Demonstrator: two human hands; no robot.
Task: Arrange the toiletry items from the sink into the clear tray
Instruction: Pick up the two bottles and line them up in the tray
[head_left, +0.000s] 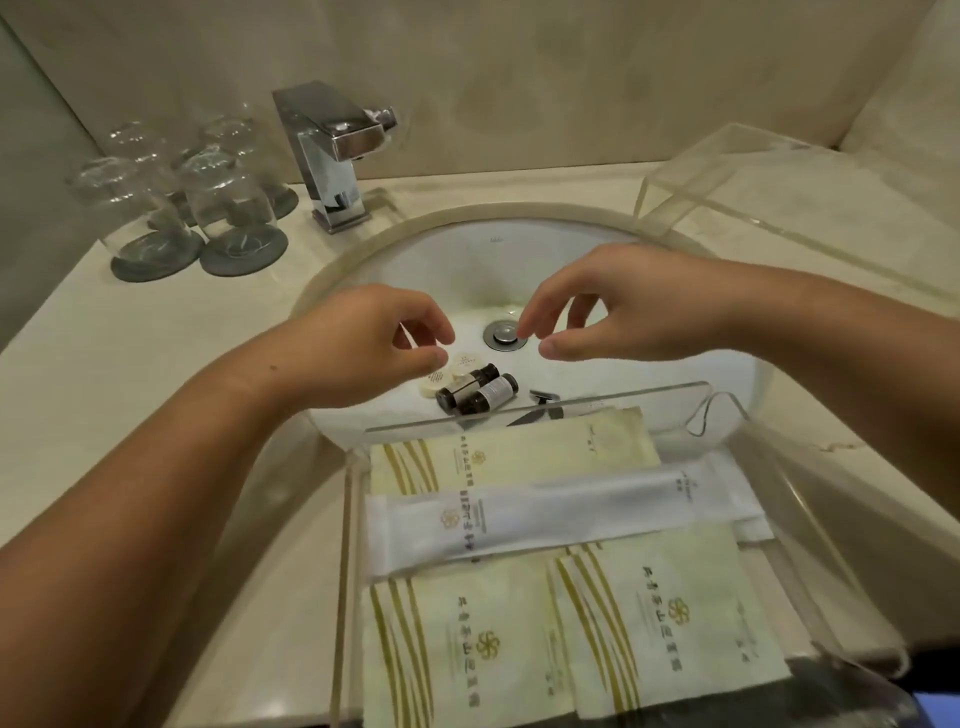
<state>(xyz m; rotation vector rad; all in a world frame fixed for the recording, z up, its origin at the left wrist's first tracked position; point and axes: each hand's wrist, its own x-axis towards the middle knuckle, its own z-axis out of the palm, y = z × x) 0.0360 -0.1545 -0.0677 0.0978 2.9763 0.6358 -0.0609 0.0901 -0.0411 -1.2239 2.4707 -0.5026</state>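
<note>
Amber-brown glass bottles (475, 394), lying lengthwise just below and beside the empty, loosely pinched left hand (363, 343), are being approached; the likewise empty right hand (613, 317) is hovering farther off.

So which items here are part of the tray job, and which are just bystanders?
Part of the job:
- two dark bottles
- two round soaps
- black razor
- clear tray with paper packets
- sink
- left hand, right hand, both empty

Bystanders:
- faucet
- upturned glasses on coasters
- clear lid
</note>
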